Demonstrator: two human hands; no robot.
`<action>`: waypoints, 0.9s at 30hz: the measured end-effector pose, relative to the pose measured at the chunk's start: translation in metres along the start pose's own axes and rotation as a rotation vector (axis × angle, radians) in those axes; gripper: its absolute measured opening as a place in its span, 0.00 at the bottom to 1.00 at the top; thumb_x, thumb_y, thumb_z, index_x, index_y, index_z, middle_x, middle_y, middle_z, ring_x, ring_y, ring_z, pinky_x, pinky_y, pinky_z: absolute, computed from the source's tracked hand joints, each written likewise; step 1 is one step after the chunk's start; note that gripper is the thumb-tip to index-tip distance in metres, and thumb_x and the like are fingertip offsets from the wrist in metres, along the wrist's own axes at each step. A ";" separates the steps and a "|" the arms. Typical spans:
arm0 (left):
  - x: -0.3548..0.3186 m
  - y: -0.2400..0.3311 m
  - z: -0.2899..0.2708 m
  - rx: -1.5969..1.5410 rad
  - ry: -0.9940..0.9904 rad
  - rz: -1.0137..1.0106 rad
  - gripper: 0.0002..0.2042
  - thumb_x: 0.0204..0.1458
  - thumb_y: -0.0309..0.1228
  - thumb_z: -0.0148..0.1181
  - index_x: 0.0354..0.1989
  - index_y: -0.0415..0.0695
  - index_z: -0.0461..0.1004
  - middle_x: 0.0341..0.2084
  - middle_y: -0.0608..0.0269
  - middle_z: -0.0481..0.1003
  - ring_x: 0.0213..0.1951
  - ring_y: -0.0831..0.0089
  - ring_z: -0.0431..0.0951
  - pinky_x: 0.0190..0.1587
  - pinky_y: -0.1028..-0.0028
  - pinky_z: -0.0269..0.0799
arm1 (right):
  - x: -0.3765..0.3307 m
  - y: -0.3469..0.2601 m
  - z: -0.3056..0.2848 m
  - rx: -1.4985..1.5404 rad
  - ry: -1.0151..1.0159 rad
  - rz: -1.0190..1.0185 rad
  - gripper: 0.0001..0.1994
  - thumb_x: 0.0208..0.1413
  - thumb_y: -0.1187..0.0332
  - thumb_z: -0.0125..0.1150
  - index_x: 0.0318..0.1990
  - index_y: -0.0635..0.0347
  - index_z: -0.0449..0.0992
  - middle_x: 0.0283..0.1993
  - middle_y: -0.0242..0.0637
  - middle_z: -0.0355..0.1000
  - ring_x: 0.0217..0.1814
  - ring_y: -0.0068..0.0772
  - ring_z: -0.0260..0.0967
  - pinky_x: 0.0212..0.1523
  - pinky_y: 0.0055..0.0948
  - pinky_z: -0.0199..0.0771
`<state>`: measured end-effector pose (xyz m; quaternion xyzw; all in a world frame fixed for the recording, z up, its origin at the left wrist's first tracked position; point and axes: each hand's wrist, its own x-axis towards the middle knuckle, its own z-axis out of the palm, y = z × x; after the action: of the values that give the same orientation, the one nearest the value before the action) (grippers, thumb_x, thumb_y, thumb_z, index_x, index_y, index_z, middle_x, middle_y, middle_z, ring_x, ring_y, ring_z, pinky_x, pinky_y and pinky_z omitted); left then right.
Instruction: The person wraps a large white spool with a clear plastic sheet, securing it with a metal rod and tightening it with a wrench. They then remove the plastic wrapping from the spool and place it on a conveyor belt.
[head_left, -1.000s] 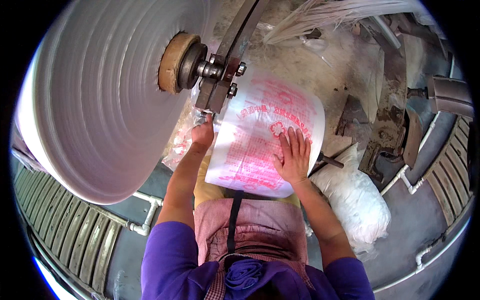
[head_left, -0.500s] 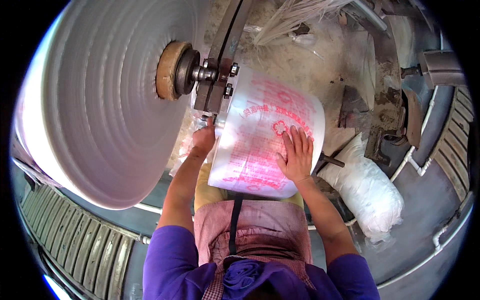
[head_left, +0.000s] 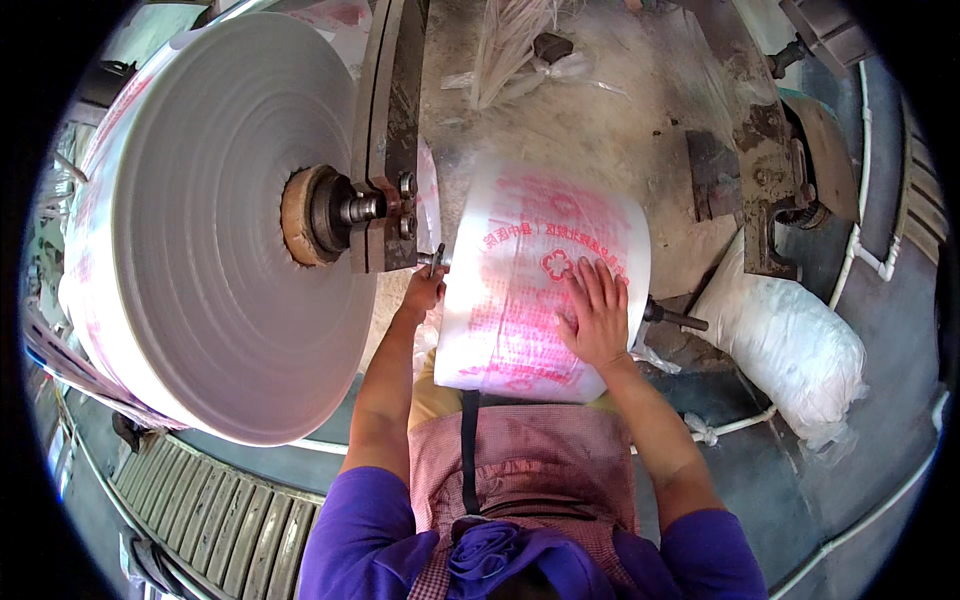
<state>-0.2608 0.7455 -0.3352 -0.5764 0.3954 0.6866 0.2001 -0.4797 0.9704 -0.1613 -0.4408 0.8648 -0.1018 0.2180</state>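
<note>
In front of my body sits a roll of white plastic film point(head_left: 500, 290) printed in pink and red. A dark metal shaft point(head_left: 680, 318) sticks out of its right end. Flat on top of the roll lies my right hand point(head_left: 598, 318), fingers slightly spread. At the roll's left end my left hand point(head_left: 425, 290) is closed around a small metal fitting point(head_left: 437, 260) on the shaft, partly hidden by the fingers. Just beyond that hand stands a metal bracket point(head_left: 383, 220) with rollers on its side.
A much larger film roll point(head_left: 240, 240) hangs at the left on a thick axle point(head_left: 335, 208). At the right are a rusty machine frame point(head_left: 765, 190) and a stuffed white sack point(head_left: 785, 345). Loose clear plastic strips point(head_left: 505, 50) lie at the back; slatted grating point(head_left: 215, 505) is lower left.
The whole view has shifted. My left hand and the printed roll now stand a little apart from the metal bracket, which they were right beside before. The right hand stays flat on the roll.
</note>
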 end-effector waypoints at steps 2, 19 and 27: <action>-0.010 0.005 0.005 -0.254 -0.029 -0.009 0.10 0.59 0.34 0.43 0.42 0.44 0.69 0.12 0.72 0.64 0.12 0.84 0.57 0.13 0.80 0.50 | 0.004 0.002 -0.002 0.009 0.006 -0.017 0.31 0.44 0.54 0.57 0.58 0.53 0.61 0.64 0.41 0.51 0.67 0.47 0.43 0.64 0.51 0.40; -0.129 0.046 0.083 0.443 0.608 0.852 0.17 0.47 0.34 0.60 0.42 0.37 0.69 0.38 0.50 0.70 0.42 0.53 0.68 0.45 0.64 0.64 | 0.099 0.071 -0.016 0.026 -0.003 -0.069 0.27 0.50 0.58 0.52 0.58 0.56 0.60 0.61 0.41 0.56 0.65 0.44 0.48 0.62 0.48 0.46; -0.105 0.115 0.099 0.475 0.532 0.761 0.18 0.50 0.38 0.57 0.45 0.39 0.69 0.37 0.55 0.72 0.43 0.59 0.70 0.48 0.67 0.64 | 0.036 0.051 -0.016 -0.152 0.265 0.342 0.24 0.54 0.56 0.48 0.58 0.49 0.62 0.63 0.41 0.53 0.66 0.54 0.44 0.57 0.53 0.49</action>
<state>-0.3807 0.7714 -0.1974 -0.4851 0.7590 0.4318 -0.0455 -0.5421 0.9707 -0.1767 -0.2857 0.9531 -0.0553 0.0827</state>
